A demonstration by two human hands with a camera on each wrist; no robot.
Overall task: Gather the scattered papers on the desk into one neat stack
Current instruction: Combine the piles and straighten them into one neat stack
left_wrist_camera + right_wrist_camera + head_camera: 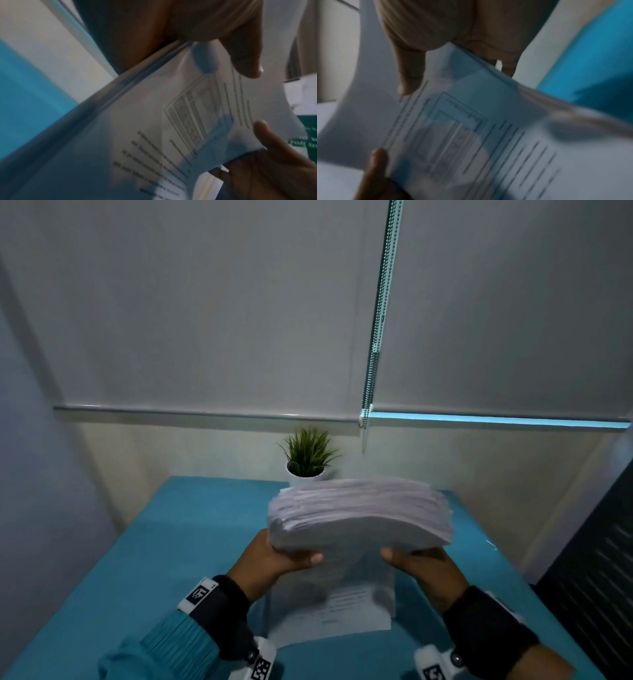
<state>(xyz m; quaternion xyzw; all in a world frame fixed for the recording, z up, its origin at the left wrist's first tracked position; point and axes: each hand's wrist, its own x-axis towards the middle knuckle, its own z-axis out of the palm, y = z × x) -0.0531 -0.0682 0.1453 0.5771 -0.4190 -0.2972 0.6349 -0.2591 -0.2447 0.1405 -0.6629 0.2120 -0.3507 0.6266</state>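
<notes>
A thick stack of white printed papers (359,508) stands nearly upright over the teal desk (154,559), its top edges fanned and bowed away from me. My left hand (284,556) grips its left side and my right hand (418,563) grips its right side, thumbs on the near face. In the left wrist view my left thumb (247,65) presses the printed sheet (154,128). My right thumb (409,75) pinches the same sheet (488,142) in the right wrist view. The stack's lower edge is down by the desk; whether it touches, I cannot tell.
A small green plant in a white pot (306,457) stands at the desk's far edge, just behind the stack. Roller blinds with a bead chain (376,337) cover the wall beyond. A dark cabinet (599,559) borders the desk on the right.
</notes>
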